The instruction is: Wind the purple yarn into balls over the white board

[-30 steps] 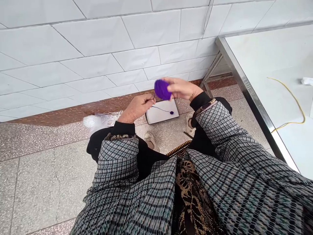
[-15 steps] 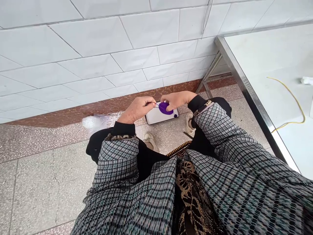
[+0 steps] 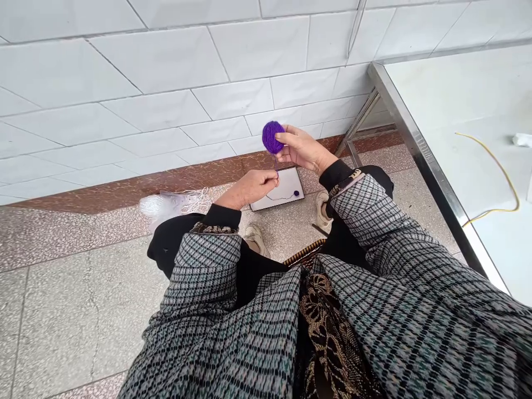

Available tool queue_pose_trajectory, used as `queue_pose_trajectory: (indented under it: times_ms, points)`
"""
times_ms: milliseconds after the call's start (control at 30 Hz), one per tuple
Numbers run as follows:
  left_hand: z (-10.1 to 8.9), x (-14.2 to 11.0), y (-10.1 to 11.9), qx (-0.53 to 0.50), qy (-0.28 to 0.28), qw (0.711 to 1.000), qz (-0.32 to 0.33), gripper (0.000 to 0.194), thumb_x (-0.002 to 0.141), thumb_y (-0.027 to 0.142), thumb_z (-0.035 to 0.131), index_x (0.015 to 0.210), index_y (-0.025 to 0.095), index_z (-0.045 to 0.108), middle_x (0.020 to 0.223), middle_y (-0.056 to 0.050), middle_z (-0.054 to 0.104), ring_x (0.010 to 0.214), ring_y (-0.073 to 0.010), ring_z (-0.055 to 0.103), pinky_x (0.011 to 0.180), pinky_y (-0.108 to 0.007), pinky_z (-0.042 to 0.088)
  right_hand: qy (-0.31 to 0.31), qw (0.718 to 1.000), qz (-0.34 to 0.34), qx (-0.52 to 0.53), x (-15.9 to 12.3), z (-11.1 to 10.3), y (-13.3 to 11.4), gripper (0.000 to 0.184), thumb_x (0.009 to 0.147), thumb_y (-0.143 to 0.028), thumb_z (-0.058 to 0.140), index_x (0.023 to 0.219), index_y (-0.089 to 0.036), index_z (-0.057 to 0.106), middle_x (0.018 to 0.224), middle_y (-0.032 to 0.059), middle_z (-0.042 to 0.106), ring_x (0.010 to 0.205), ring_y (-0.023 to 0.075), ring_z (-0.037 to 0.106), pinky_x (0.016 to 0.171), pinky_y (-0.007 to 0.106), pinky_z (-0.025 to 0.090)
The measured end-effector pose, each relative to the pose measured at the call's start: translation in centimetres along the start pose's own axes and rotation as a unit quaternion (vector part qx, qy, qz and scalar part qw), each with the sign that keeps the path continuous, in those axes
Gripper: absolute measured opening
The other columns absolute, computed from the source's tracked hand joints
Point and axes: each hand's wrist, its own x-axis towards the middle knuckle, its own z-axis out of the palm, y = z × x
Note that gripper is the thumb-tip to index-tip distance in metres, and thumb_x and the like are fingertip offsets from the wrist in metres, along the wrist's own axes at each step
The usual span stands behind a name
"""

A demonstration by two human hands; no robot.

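Observation:
A round ball of purple yarn (image 3: 272,137) is held up in my right hand (image 3: 302,148), its thumb across the near side. My left hand (image 3: 254,187), lower and to the left, pinches the purple strand (image 3: 276,162) that runs down from the ball. Below the hands a white shallow tray or board with a dark edge (image 3: 286,185) lies on the floor. On it sits a small dark purple ball of yarn (image 3: 296,193), with a thin strand trailing left from it towards my left hand.
White stringy material in clear plastic (image 3: 172,204) lies on the floor at left, by the tiled wall (image 3: 233,50). To the right stands a metal-edged table (image 3: 419,149) bearing a yellow cord (image 3: 499,166). A woven seat edge (image 3: 305,252) shows between my legs.
My right hand has lifted the yarn ball up and slightly left, away from the tray. My left hand has shifted right and a little down, still pinching the strand.

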Motion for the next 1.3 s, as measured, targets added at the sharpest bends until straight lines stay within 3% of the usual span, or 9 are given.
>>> queue_pose_trajectory:
  times_ms: [167,300,433,700,900,1033,1100,1200,1300]
  points:
    - [-0.7,-0.1,0.0,0.018,0.036,0.999,0.000,0.023,0.094,0.035,0.055,0.077,0.022,0.062,0.071,0.000,0.060,0.071,-0.0183,0.055,0.075,-0.032,0.044,0.068,0.968,0.037,-0.240,0.5,0.1,0.8,0.041,0.100,-0.010,0.079,0.116,-0.024,0.044,0.084,-0.0038,0.060,0.063,0.0115,0.058,0.055,0.019,0.048]
    - [-1.8,-0.8,0.3,0.013,0.112,0.993,-0.030,0.019,0.093,0.033,0.056,0.081,0.021,0.064,0.082,-0.004,0.069,0.079,-0.0203,0.060,0.080,-0.033,0.047,-0.049,0.943,0.075,-0.321,-0.1,-0.2,0.8,0.040,0.092,-0.005,0.081,0.113,-0.021,0.051,0.081,-0.0021,0.063,0.063,0.0136,0.060,0.053,0.021,0.047]
    - [-2.1,-1.1,0.5,-0.001,0.156,0.986,-0.053,0.016,0.096,0.030,0.056,0.084,0.021,0.063,0.085,-0.004,0.069,0.082,-0.0201,0.058,0.082,-0.032,0.049,-0.190,0.940,0.091,-0.267,-0.7,-0.1,0.5,0.039,0.083,0.003,0.076,0.110,-0.019,0.057,0.086,-0.0010,0.067,0.064,0.0132,0.063,0.056,0.021,0.051]
    - [-1.8,-0.1,-1.3,-0.027,0.182,0.978,-0.103,0.020,0.098,0.030,0.055,0.083,0.021,0.063,0.076,-0.001,0.063,0.081,-0.0201,0.055,0.078,-0.030,0.046,-0.184,0.979,0.060,-0.070,-1.2,-0.2,0.3,0.040,0.079,0.000,0.076,0.110,-0.019,0.060,0.093,-0.0005,0.069,0.070,0.0126,0.064,0.058,0.018,0.053]
    - [-0.3,0.7,-0.5,-0.037,0.072,0.993,-0.082,0.020,0.096,0.030,0.058,0.079,0.022,0.064,0.071,0.000,0.062,0.072,-0.0192,0.058,0.078,-0.032,0.046,-0.059,0.998,-0.016,0.025,0.3,-0.5,0.6,0.033,0.097,-0.017,0.079,0.110,-0.022,0.049,0.084,-0.0032,0.065,0.065,0.0114,0.059,0.061,0.019,0.052]
    - [0.1,0.6,0.4,-0.037,-0.026,0.999,-0.029,0.019,0.094,0.028,0.058,0.079,0.021,0.067,0.069,0.001,0.062,0.068,-0.0169,0.057,0.077,-0.031,0.048,0.095,0.990,0.017,-0.104,0.8,-0.1,0.6,0.028,0.104,-0.016,0.072,0.110,-0.024,0.045,0.079,-0.0053,0.060,0.060,0.0113,0.053,0.056,0.019,0.046]
    - [-0.3,0.3,0.4,-0.032,-0.021,0.999,-0.018,0.020,0.094,0.029,0.058,0.081,0.020,0.070,0.069,0.001,0.063,0.069,-0.0172,0.057,0.076,-0.031,0.047,0.124,0.968,0.038,-0.214,0.7,0.0,0.6,0.035,0.100,-0.012,0.077,0.109,-0.023,0.046,0.080,-0.0051,0.059,0.061,0.0115,0.052,0.054,0.021,0.044]
    - [-1.3,-0.2,0.0,-0.025,0.072,0.996,-0.038,0.020,0.095,0.032,0.058,0.083,0.020,0.069,0.075,-0.001,0.067,0.073,-0.0180,0.058,0.076,-0.030,0.047,0.053,0.947,0.076,-0.309,0.1,0.0,0.6,0.035,0.097,-0.011,0.082,0.110,-0.021,0.050,0.081,-0.0026,0.062,0.062,0.0128,0.054,0.052,0.023,0.044]
    - [-2.1,-0.5,-0.5,-0.015,0.157,0.985,-0.071,0.017,0.094,0.029,0.058,0.083,0.020,0.067,0.081,-0.002,0.071,0.078,-0.0182,0.059,0.079,-0.030,0.048,-0.071,0.949,0.096,-0.291,-0.5,-0.2,0.2,0.027,0.101,-0.012,0.076,0.116,-0.019,0.055,0.079,-0.0017,0.063,0.058,0.0122,0.053,0.049,0.021,0.041]
